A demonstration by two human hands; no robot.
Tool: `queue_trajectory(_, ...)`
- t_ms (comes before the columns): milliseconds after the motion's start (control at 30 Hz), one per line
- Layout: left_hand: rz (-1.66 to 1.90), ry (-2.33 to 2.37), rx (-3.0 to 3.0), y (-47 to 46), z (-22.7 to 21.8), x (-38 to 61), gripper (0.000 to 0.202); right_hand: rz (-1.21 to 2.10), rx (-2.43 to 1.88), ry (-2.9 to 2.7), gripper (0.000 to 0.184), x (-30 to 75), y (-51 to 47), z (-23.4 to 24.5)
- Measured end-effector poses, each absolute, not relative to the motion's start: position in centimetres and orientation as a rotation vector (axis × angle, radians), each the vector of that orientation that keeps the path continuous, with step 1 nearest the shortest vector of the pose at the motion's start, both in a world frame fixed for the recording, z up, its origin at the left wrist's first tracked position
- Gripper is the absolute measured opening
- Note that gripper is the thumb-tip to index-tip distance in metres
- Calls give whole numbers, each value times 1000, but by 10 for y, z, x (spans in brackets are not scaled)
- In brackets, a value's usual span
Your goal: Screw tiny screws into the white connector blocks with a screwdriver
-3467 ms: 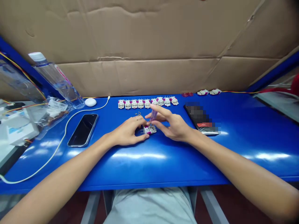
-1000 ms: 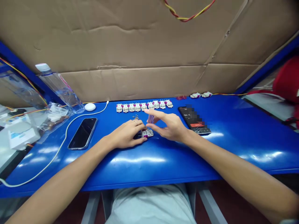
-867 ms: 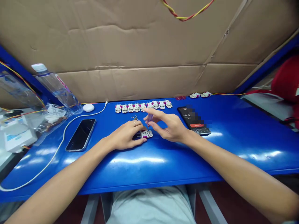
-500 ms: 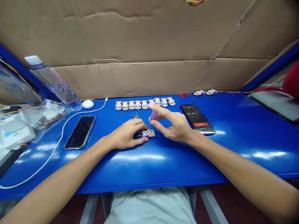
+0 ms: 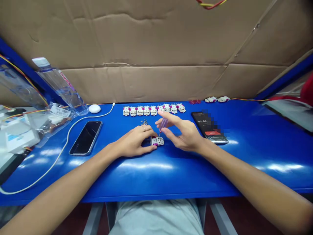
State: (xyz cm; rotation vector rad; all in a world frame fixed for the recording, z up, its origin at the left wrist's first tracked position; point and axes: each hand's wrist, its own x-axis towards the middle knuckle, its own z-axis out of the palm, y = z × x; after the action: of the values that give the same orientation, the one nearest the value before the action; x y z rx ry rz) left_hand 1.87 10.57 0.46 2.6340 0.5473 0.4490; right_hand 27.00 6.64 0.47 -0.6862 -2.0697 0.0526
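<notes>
The left hand [image 5: 134, 140] rested on the blue worktop [image 5: 146, 178]; its thumb and fingers straddled a white-and-purple plug module [image 5: 157, 141] and gripped it flat near the middle, with its metal pins pointing left. The right hand [image 5: 186, 133] held a small screwdriver [image 5: 164, 123] by its translucent purple handle, pinched between thumb and fingers; the shaft slanted down to the upper side of the module, though contact between tip and screw was too small to confirm.

Compared with about one second earlier, the handle leaned slightly further to the right; the module remained under the left fingers, and the row of nine plug modules [image 5: 153, 111] behind it kept the same count; this indicated, as a judgement, that work continued on the same module and that the screw stage was not finished; the direction of turning could not be told.

Small screws [image 5: 144, 122] lay loose just behind the left hand, between it and the row; a phone with a timer display [image 5: 205, 125] lay to the right of the right hand; a second phone [image 5: 86, 138] lay to the left; red pieces [image 5: 195, 101] lay at the back edge, near two further white units [image 5: 210, 99].
</notes>
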Motion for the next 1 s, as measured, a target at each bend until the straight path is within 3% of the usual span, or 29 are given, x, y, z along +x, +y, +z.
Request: queue_trajectory(1000, 410, 544, 2761, 104, 8, 19, 34, -2, -713, -2062, 57, 270, 67, 4)
